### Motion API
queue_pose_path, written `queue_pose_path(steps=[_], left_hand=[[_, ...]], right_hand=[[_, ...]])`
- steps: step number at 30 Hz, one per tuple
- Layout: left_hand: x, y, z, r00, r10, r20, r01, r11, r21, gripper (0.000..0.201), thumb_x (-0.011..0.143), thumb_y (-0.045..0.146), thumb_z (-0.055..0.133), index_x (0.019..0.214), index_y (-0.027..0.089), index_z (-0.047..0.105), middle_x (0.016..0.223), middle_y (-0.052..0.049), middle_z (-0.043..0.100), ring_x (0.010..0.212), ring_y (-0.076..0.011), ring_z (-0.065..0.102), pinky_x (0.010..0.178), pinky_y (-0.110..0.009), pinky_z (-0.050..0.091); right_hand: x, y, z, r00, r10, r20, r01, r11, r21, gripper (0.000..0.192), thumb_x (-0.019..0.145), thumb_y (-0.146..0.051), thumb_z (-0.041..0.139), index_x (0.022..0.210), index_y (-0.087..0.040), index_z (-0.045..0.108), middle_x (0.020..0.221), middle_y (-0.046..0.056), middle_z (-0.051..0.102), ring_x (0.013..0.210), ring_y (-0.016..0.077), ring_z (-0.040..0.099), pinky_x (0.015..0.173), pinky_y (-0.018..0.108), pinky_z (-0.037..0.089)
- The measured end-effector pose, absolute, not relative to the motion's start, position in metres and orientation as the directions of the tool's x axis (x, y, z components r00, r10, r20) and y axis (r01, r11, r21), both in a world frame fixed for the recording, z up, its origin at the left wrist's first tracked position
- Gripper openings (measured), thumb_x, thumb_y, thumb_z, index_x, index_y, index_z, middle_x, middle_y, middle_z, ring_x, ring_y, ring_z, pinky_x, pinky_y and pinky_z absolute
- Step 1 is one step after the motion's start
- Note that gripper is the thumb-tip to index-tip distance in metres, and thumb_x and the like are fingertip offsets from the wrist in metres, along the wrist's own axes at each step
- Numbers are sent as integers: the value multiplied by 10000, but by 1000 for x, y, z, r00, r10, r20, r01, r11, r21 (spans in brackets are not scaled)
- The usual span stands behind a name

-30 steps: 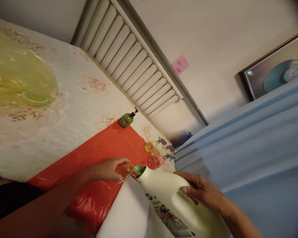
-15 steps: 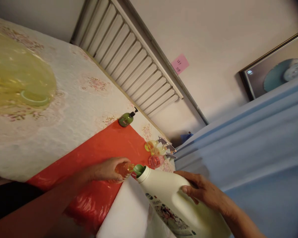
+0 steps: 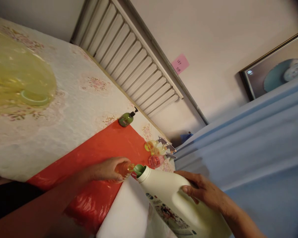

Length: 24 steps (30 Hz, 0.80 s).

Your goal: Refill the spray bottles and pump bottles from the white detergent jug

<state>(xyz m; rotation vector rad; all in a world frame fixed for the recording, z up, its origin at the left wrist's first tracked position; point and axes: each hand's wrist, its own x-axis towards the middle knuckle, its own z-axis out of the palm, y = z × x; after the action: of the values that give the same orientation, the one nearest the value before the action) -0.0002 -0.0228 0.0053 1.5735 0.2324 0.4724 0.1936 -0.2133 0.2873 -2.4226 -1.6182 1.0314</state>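
At the far left a translucent yellow bag (image 3: pixel 17 76) is lying on the floral tabletop (image 3: pixel 72 109), with a pale green ring showing through it. Moving right, a red plastic sheet (image 3: pixel 99 155) is covering the near part of the tabletop, and a green pump bottle (image 3: pixel 126 119) is standing at its far edge. The left hand (image 3: pixel 108 169) is curling around a small orange bottle (image 3: pixel 124 168), holding it on the red plastic sheet with its mouth toward the jug. Just right of it, the right hand (image 3: pixel 203 191) is gripping the handle of a large white detergent jug (image 3: pixel 173 201), fingers wrapped under the grip, tilting the jug so its green spout (image 3: pixel 139 170) is meeting the small orange bottle's opening. Compared with the last second, almost nothing is shifting: both hands are keeping the same hold and the same tilt, which suggests a slow, steady pour under way. Beyond the spout, a cluster of small spray bottles (image 3: pixel 157 153) is standing near the tabletop's right end, beside a blue cloth (image 3: pixel 250 142).
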Motion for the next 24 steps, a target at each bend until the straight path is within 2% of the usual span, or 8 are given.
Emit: queue_pose_path(steps=[6,19,24], left_hand=[[-1,-23,6,890,425,164,-156,-53,986,586,627,198,683,1202,234,576,1184,-55,677,1124,-311,606,889,-346,485],[-3,-24,10,899,405,165,-170,-24,985,509,654,203,677,1155,224,586,1102,-39,690,1047,-298,634,809,-319,490],[-2,-24,12,895,419,153,-154,-31,988,564,624,191,679,1178,220,583,1150,-47,685,1076,-301,623,849,-325,484]], right_hand=[[195,-214,287,223,834,-504,799,-453,-395,615,858,-543,604,1381,-226,541,947,68,676,661,140,529,487,208,397],[195,-215,288,226,838,-497,811,-444,-380,644,857,-567,596,1386,-203,537,932,68,672,660,141,535,478,202,402],[194,-216,288,248,832,-496,814,-457,-360,638,855,-565,596,1387,-218,537,948,72,678,658,142,532,488,210,401]])
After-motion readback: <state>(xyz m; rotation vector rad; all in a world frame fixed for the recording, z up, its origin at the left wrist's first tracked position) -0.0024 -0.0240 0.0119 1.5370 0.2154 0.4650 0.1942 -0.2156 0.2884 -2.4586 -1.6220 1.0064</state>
